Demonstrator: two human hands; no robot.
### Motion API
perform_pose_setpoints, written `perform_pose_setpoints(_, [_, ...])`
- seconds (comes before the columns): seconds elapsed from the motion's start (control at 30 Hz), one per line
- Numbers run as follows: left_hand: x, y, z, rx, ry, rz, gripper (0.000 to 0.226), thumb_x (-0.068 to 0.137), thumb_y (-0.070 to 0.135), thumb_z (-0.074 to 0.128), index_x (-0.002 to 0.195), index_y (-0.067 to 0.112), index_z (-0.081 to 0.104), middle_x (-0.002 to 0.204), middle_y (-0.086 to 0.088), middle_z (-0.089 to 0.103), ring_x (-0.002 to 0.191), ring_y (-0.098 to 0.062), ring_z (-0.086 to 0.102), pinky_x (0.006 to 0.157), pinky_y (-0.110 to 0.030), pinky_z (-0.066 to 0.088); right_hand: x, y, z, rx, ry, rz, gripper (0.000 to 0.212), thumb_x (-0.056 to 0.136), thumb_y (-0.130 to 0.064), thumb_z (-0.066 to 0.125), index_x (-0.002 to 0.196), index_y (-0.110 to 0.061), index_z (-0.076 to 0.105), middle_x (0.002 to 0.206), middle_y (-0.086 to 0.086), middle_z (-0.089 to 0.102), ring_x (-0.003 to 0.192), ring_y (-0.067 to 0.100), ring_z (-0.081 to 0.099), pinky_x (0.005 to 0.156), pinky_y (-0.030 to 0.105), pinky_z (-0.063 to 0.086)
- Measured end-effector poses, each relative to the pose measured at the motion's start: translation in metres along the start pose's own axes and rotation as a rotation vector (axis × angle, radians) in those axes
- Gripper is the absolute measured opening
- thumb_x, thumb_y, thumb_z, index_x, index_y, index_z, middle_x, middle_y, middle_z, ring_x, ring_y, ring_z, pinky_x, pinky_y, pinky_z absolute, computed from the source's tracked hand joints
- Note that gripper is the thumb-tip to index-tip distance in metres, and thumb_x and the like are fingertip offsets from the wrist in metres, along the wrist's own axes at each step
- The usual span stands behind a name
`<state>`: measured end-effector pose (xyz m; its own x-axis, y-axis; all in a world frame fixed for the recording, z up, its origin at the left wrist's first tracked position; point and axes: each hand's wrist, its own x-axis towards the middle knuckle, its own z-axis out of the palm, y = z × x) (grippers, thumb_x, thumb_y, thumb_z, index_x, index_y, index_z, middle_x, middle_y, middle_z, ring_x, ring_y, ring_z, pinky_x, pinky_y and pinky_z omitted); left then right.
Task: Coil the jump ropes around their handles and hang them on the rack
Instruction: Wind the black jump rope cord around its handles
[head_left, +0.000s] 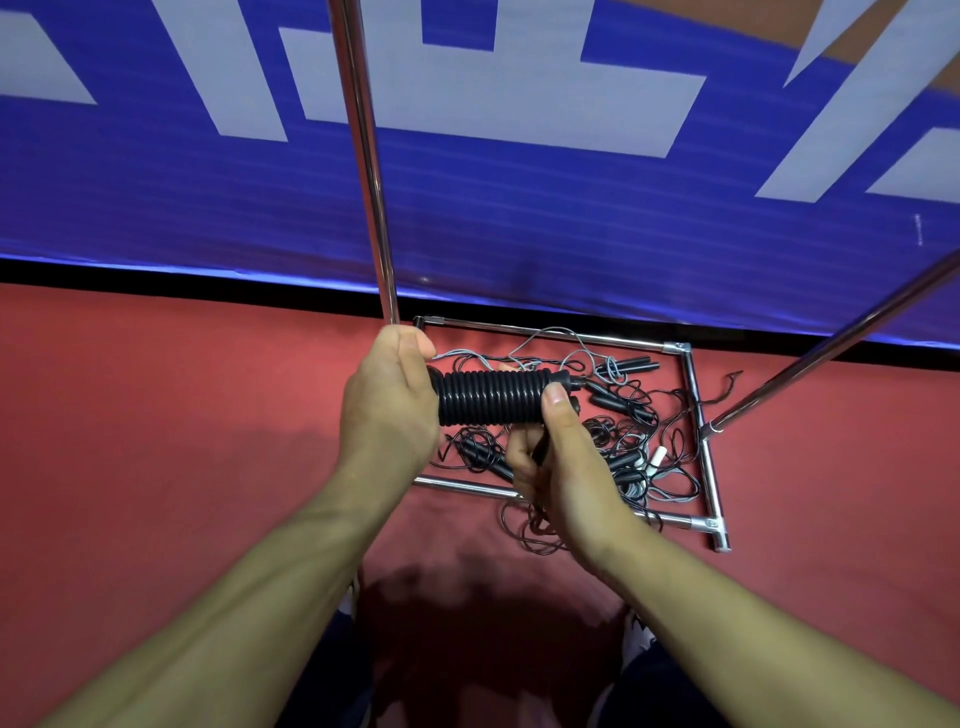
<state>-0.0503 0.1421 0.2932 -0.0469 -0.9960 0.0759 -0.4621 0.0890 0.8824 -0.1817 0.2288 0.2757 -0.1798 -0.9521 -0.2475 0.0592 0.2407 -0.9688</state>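
Between the two hands at the centre of the frame sits a black jump rope (493, 397), its cord wound in tight rings around the handles so that it forms a ribbed bundle lying roughly level. At the bundle's left end the left hand (389, 400) has its fingers curled round it, thumb on top near the upper edge, back of the hand toward the camera. At the right end the right hand (558, 467) comes up from below, its thumb pressed on the last coils and its fingers closed beneath the bundle, where they seem to pinch a dark loose length of cord; how exactly they grip it cannot be told. Both forearms reach up from the lower corners of the frame, bare, meeting at the bundle. Directly behind the hands, on the red floor (182, 415), lies a tangle of other ropes (634, 441) with black handles, inside the chrome base of a rack (701, 441). One rack pole (363, 156) rises toward the upper left of the frame, another slants to the right edge. Beyond stands a blue banner (571, 208) with pale shapes.
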Motion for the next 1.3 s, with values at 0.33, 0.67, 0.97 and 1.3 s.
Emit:
perform_pose_setpoints(0.33, [-0.002,0.003,-0.002,0.03,-0.023,0.177,0.027,0.101,0.034,0.027,0.088,0.026,0.049,0.057,0.006,0.046,0.048,-0.023,0.051,0.05,-0.039,0.044,-0.001,-0.004,-0.008,-0.146,-0.058,0.043,0.07,0.082,-0.082,0.021,0.05,-0.02,0.027,0.053,0.004,0.017,0.052,0.021,0.013,0.053,0.043,0.009])
perform_pose_setpoints(0.67, [0.016,0.011,-0.012,-0.322,0.074,-0.259,0.035,0.107,0.016,0.028,0.082,0.026,0.051,0.059,-0.005,0.041,0.033,-0.012,0.036,0.031,-0.016,0.026,-0.013,0.007,-0.011,-0.488,-0.24,-0.11,0.018,0.103,-0.026,0.043,0.113,-0.031,0.057,0.075,-0.014,0.049,0.068,0.002,0.048,0.067,0.025,0.042])
perform_pose_setpoints(0.97, [0.022,0.009,-0.021,-0.364,0.213,-0.288,0.035,0.106,0.016,0.028,0.082,0.026,0.05,0.061,-0.004,0.045,0.028,-0.006,0.038,0.032,-0.017,0.029,-0.004,0.017,0.002,-0.185,-0.021,0.194,0.04,0.103,-0.039,0.042,0.078,-0.011,0.057,0.052,-0.004,0.047,0.053,0.015,0.048,0.055,0.026,0.04])
perform_pose_setpoints(1.3, [0.022,0.012,-0.034,-0.429,0.061,-0.373,0.033,0.107,0.014,0.03,0.087,0.024,0.053,0.066,-0.002,0.043,0.033,-0.007,0.034,0.033,-0.017,0.027,-0.008,0.028,0.001,-0.665,-0.077,-0.19,0.029,0.104,-0.016,0.042,0.129,-0.018,0.058,0.087,-0.021,0.053,0.07,-0.012,0.056,0.07,0.012,0.045])
